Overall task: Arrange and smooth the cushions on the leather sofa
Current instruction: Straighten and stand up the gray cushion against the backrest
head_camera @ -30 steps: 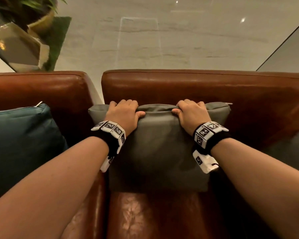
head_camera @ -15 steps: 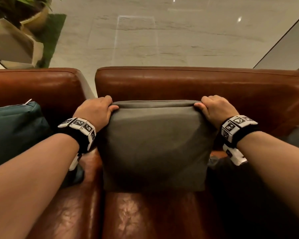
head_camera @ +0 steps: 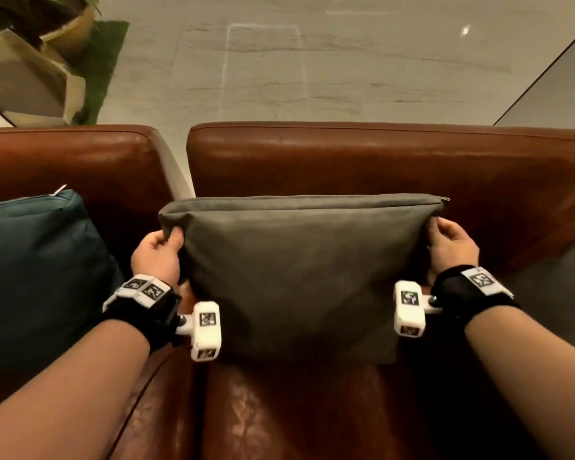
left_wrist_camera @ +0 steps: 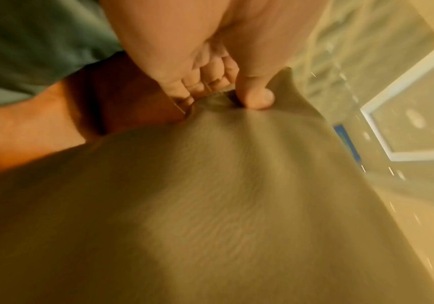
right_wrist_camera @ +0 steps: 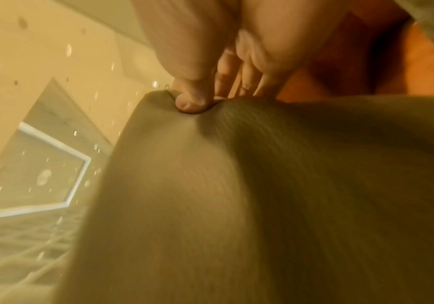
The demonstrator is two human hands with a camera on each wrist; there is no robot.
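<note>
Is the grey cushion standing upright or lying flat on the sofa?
Upright: the grey cushion stands on its bottom edge against the sofa backrest.

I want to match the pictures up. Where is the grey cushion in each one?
Head: grey cushion in the middle, upright against the sofa back.
Left wrist: fills the lower part.
Right wrist: fills the lower right.
Shared landmark: the thumbs pinching its top corners, left hand, right hand.

Grey cushion point(head_camera: 296, 277) — upright on the leather sofa point(head_camera: 379, 167)

It leans against the backrest, zipper edge at 12 o'clock — a teal cushion point(head_camera: 37, 270) sits at 9 o'clock.
</note>
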